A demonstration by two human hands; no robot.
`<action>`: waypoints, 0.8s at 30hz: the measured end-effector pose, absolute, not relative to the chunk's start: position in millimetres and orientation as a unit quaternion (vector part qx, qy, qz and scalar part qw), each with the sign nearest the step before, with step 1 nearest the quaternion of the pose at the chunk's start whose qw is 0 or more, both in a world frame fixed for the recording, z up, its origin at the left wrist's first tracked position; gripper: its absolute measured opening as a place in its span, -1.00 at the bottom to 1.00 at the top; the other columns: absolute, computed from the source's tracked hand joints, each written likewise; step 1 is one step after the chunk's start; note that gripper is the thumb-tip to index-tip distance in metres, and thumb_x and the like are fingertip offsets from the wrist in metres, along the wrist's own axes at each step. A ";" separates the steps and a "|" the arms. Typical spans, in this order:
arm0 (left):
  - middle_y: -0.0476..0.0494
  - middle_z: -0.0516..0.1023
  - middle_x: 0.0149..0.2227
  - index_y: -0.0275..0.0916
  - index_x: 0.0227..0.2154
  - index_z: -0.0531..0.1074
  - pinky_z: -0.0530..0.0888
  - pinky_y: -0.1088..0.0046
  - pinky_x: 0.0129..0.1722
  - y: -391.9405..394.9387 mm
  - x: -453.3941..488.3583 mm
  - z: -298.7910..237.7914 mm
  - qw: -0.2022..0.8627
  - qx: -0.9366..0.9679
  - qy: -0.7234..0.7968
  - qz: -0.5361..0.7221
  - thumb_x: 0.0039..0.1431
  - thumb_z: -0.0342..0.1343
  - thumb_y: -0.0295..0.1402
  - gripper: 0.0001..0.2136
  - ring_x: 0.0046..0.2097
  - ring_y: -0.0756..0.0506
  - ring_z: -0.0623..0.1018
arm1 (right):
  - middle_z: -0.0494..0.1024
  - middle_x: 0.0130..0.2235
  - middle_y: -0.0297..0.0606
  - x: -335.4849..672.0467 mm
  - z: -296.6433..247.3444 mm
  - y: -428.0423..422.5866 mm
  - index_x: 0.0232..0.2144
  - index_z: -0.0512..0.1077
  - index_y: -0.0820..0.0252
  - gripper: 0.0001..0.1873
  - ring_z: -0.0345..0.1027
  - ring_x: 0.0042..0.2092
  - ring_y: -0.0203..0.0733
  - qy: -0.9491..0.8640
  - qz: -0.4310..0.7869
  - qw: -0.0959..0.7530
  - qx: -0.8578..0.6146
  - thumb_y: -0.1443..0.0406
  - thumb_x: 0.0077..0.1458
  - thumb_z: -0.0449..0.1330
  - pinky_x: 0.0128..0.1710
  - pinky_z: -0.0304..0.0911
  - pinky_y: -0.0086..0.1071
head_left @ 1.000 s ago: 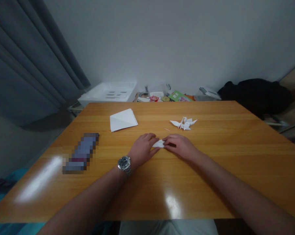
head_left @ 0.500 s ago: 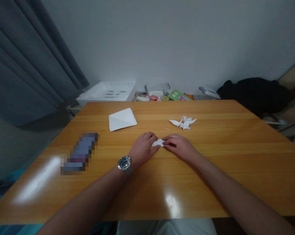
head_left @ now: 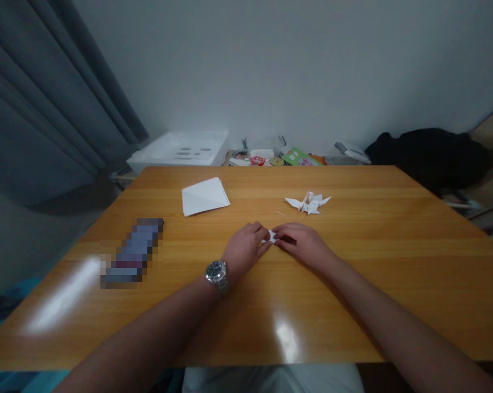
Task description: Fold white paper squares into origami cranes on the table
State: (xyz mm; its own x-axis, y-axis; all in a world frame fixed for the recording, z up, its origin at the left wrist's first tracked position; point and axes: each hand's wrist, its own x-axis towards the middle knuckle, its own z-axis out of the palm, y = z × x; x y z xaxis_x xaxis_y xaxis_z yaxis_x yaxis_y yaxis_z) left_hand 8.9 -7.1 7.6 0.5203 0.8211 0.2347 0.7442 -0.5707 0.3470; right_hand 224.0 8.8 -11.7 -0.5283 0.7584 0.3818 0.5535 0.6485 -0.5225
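Head view: left hand point(head_left: 246, 248) and right hand point(head_left: 304, 244) meet fingertip to fingertip mid-desk point(head_left: 352, 278), both pinched on a small white paper point(head_left: 272, 236) lying between them, equally near each. It's mostly covered, so its long axis can't be told. Sheet point(head_left: 204, 196) sits beyond-left and crane point(head_left: 309, 203) beyond-right, both well apart from the hands.

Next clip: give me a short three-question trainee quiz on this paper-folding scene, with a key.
1. True or false: the left hand and the right hand both touch the small folded paper.
2. Which wrist bears the wristwatch? A) left B) right
3. Fill in: on the table, the flat white sheet lies to the (blank) of the folded paper figure.
Key: 1 true; 2 A; 3 left.
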 end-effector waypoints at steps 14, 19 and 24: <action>-0.15 0.48 -0.09 -0.17 -0.07 0.53 0.48 0.34 -0.05 -8.2 1.8 8.7 0.115 0.865 0.441 0.209 0.31 0.14 -0.25 -0.79 -0.10 -0.12 0.50 | 0.62 -0.09 -0.17 222.0 -10.9 2.8 -0.12 0.56 0.13 -0.83 0.47 -0.06 -0.07 -0.876 0.119 0.279 -0.376 0.32 0.22 0.26 -0.04 0.37 -0.18; -0.17 0.49 -0.12 -0.18 -0.11 0.57 0.49 0.33 -0.10 -8.3 2.7 11.0 0.094 0.875 0.439 0.180 0.33 0.11 -0.19 -0.76 -0.15 -0.12 0.50 | 0.61 -0.10 -0.16 220.7 -9.5 2.5 -0.14 0.58 0.10 -0.84 0.47 -0.06 -0.07 -0.875 0.126 0.275 -0.378 0.32 0.24 0.23 -0.04 0.38 -0.17; -0.15 0.50 -0.12 -0.18 -0.11 0.56 0.48 0.36 -0.10 -8.0 3.5 9.7 0.096 0.872 0.440 0.190 0.33 0.12 -0.22 -0.78 -0.13 -0.11 0.50 | 0.62 -0.11 -0.19 220.8 -8.7 2.3 -0.18 0.57 0.08 -0.87 0.47 -0.07 -0.08 -0.869 0.141 0.283 -0.379 0.32 0.22 0.26 -0.05 0.37 -0.18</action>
